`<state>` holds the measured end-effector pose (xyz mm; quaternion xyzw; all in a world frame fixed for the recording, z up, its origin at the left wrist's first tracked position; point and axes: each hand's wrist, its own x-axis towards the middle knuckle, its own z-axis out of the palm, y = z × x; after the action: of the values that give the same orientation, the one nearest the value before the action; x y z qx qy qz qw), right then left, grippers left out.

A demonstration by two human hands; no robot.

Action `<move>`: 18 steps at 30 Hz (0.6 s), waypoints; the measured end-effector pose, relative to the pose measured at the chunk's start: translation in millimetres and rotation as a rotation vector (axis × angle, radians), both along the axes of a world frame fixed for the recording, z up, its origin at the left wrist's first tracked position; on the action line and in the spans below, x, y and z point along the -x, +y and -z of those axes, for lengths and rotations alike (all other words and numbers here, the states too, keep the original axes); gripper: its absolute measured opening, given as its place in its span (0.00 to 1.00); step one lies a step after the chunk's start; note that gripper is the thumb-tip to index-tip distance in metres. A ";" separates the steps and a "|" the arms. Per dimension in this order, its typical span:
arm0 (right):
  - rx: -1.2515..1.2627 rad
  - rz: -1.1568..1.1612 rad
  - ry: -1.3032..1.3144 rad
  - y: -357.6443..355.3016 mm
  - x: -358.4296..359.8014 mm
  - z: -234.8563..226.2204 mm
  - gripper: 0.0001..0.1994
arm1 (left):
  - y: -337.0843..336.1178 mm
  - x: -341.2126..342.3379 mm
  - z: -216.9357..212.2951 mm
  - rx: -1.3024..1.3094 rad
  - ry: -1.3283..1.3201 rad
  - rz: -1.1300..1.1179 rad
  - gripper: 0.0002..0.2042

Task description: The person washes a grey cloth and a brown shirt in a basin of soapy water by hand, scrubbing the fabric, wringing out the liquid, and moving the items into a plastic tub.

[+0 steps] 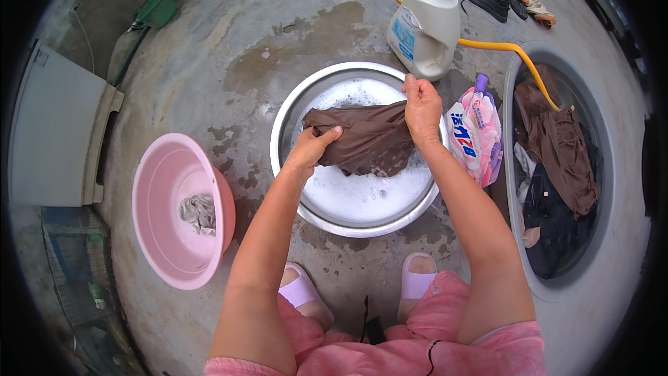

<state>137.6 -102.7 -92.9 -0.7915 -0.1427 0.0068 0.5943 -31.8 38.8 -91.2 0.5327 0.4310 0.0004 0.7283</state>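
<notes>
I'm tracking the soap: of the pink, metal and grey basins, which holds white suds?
The metal basin, in the middle; the pink basin and the grey basin show none.

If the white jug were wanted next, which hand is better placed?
Probably the right hand: though holding the brown cloth, it is nearer the jug; the left hand is farther off.

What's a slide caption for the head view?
Left hand and right hand hold brown cloth over a metal basin of suds.

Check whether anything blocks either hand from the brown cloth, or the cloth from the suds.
Nothing visible does: the left hand and right hand grip the brown cloth directly, and only suds in the metal basin show along its lower edge.
</notes>
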 end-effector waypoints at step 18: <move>1.222 -0.831 -0.187 -12.3 75.5 67.3 0.25 | 1.9 18.1 85.4 -0.510 0.325 0.366 0.39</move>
<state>62.1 -115.1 -160.2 -0.8589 -0.4511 0.2418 -0.0180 -49.9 40.7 -176.7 0.7591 0.4245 -0.1071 0.4817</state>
